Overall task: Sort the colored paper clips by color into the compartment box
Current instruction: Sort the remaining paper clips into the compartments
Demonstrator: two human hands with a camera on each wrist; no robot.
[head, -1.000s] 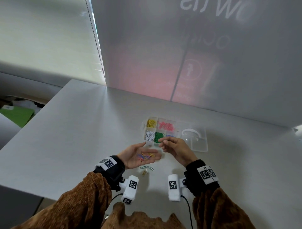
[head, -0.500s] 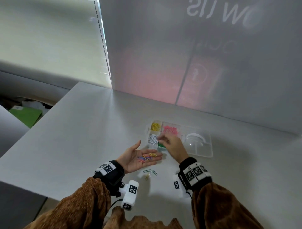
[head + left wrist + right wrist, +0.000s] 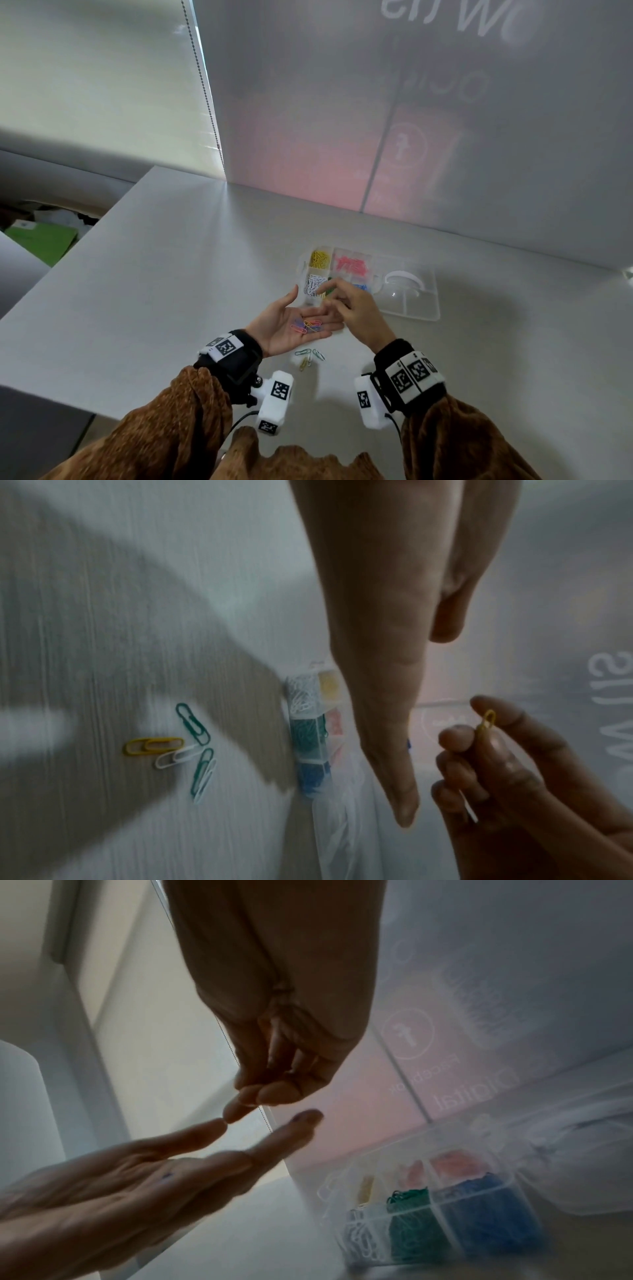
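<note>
blur softens the compartment box (image 3: pixel 371 284) in both wrist views, and its near edge is partly hidden in the head view by the right hand (image 3: pixel 356 313). a thin yellow paper clip (image 3: pixel 486 723) is pinched between the thumb and forefinger of that hand, as seen from the left wrist. the left hand (image 3: pixel 291 323) is held flat and palm-up, fingers straight, and a small tangle of coloured wire clips (image 3: pixel 308 325) is cradled in it; their exact count cannot be made out. the box is of clear plastic, divided into cells where yellow, pink, white, green and blue clips are kept apart. five loose clips (image 3: pixel 181 748), yellow, green and white, are left on the pale, finely grained surface (image 3: pixel 154 291) near the wrists.
</note>
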